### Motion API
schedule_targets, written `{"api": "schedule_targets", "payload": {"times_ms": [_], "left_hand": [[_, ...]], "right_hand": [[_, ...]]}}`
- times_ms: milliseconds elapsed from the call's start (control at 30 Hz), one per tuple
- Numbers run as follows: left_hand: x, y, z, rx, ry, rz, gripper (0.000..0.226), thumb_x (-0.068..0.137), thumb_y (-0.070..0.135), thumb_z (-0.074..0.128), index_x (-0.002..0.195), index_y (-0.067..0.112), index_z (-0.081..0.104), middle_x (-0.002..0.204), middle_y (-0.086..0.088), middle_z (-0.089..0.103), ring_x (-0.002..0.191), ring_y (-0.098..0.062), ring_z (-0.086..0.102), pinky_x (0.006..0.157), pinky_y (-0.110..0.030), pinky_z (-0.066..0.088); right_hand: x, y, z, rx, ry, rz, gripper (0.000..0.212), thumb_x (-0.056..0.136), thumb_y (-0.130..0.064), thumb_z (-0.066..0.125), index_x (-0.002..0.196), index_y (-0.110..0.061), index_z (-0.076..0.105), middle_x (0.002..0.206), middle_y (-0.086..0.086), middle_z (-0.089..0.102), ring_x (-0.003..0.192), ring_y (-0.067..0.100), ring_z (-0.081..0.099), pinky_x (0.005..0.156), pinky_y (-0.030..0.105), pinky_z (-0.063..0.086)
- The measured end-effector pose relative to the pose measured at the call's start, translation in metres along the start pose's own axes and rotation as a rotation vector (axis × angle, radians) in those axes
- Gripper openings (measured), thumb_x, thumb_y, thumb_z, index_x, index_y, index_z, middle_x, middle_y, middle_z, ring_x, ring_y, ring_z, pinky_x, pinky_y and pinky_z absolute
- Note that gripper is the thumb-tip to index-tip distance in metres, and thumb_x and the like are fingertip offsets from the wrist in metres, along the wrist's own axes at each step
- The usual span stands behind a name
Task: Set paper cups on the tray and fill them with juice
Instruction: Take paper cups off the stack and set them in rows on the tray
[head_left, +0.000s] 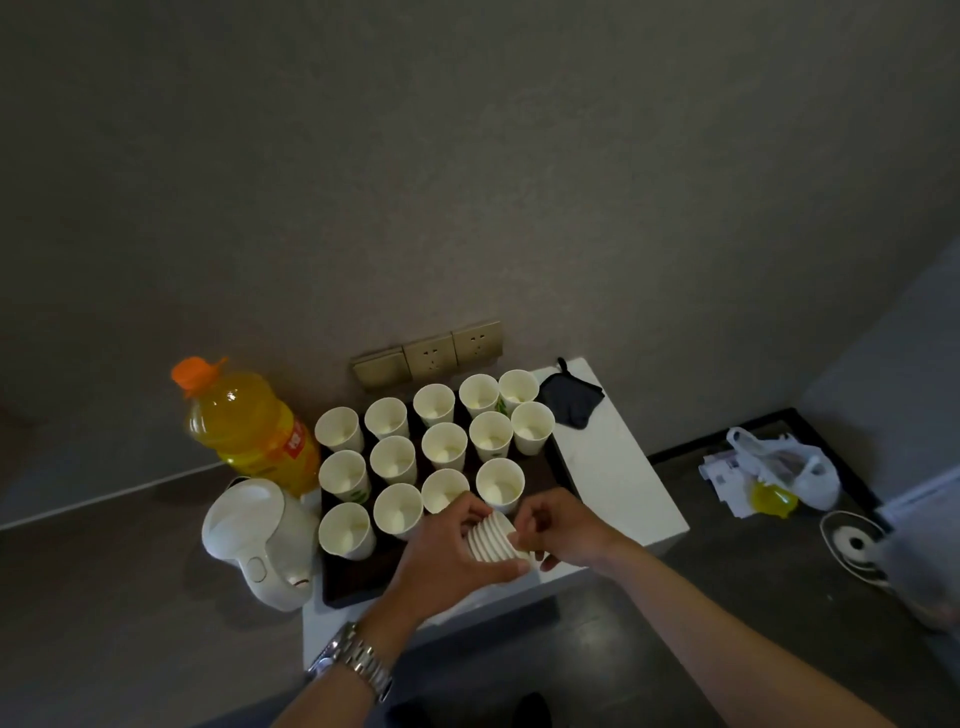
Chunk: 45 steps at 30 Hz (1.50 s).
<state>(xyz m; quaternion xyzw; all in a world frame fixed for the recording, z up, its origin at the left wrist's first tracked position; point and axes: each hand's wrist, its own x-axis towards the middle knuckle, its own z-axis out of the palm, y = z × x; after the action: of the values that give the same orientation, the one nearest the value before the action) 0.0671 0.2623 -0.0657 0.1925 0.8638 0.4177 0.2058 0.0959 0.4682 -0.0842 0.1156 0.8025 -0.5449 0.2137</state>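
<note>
Several white paper cups (444, 447) stand upright and empty in rows on a dark tray (347, 592). Over the tray's near right corner my left hand (451, 556) grips a nested stack of paper cups (491, 540) lying on its side. My right hand (558, 525) pinches the end of that stack from the right. A large juice bottle (249, 426) with orange juice and an orange cap stands left of the tray against the wall.
A white electric kettle (260, 540) sits beside the tray's near left corner. The tray lies on a white counter (623, 483), with a dark cloth (571, 400) at its far end. Wall sockets (431, 353) are behind. A plastic bag (784, 467) lies on the floor to the right.
</note>
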Motion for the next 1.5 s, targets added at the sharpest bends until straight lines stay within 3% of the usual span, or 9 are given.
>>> {"api": "schedule_targets", "payload": {"times_ms": [233,600,800,933,1067,1267,1500], "left_hand": [[0.011,0.003,0.009,-0.05,-0.037,0.053,0.071,0.058,0.066,0.09,0.113,0.038,0.055,0.106,0.019,0.067,0.101,-0.005,0.066,0.083,-0.023,0.059],[0.014,-0.001,0.015,-0.111,-0.04,0.117,0.062,0.065,0.052,0.092,0.112,0.035,0.056,0.105,0.023,0.066,0.1,-0.006,0.067,0.082,-0.024,0.06],[0.011,-0.009,0.009,-0.098,-0.056,0.132,0.056,0.069,0.048,0.089,0.112,0.033,0.057,0.104,0.016,0.067,0.097,-0.009,0.068,0.08,-0.029,0.061],[0.006,-0.023,-0.003,-0.063,-0.014,0.119,0.052,0.068,0.053,0.088,0.108,0.035,0.059,0.104,0.019,0.067,0.095,-0.006,0.066,0.076,-0.026,0.059],[0.002,-0.032,-0.004,-0.07,0.005,0.078,0.058,0.066,0.064,0.083,0.112,0.038,0.059,0.106,0.02,0.065,0.1,-0.005,0.063,0.084,-0.029,0.057],[-0.003,-0.03,0.001,-0.101,0.017,0.032,0.064,0.064,0.068,0.083,0.115,0.039,0.057,0.11,0.019,0.064,0.104,-0.001,0.061,0.086,-0.021,0.053],[-0.011,-0.038,0.003,-0.099,0.011,0.005,0.064,0.063,0.071,0.083,0.114,0.043,0.055,0.112,0.019,0.063,0.104,0.001,0.06,0.09,-0.028,0.056]], "right_hand": [[-0.007,-0.002,-0.017,-0.021,-0.007,0.008,0.013,0.089,-0.018,0.076,0.094,-0.007,0.07,0.088,0.001,0.07,0.076,0.014,0.069,0.065,0.025,0.06],[-0.012,-0.004,-0.025,-0.025,-0.059,0.014,0.005,0.09,-0.014,0.075,0.086,-0.013,0.071,0.082,-0.002,0.069,0.075,0.012,0.067,0.066,0.026,0.06],[-0.011,-0.01,-0.028,0.006,-0.079,0.039,0.002,0.091,-0.005,0.069,0.091,-0.007,0.07,0.095,0.009,0.069,0.083,0.018,0.068,0.069,0.03,0.061],[-0.013,-0.009,-0.049,0.098,0.056,0.081,0.005,0.093,-0.004,0.065,0.095,-0.006,0.069,0.107,0.018,0.066,0.089,0.028,0.069,0.065,0.029,0.059],[-0.005,0.004,-0.072,0.161,0.206,0.158,0.004,0.095,-0.01,0.067,0.093,-0.006,0.068,0.086,0.015,0.064,0.071,0.021,0.063,0.069,0.042,0.064],[0.014,0.016,-0.087,0.202,0.462,0.235,0.007,0.096,-0.008,0.06,0.101,-0.002,0.057,0.078,0.021,0.069,0.059,0.023,0.062,0.053,0.035,0.06],[0.043,0.024,-0.06,0.104,0.609,0.237,0.002,0.091,-0.003,0.055,0.092,-0.004,0.055,0.071,0.023,0.069,0.051,0.026,0.065,0.055,0.043,0.063]]}}
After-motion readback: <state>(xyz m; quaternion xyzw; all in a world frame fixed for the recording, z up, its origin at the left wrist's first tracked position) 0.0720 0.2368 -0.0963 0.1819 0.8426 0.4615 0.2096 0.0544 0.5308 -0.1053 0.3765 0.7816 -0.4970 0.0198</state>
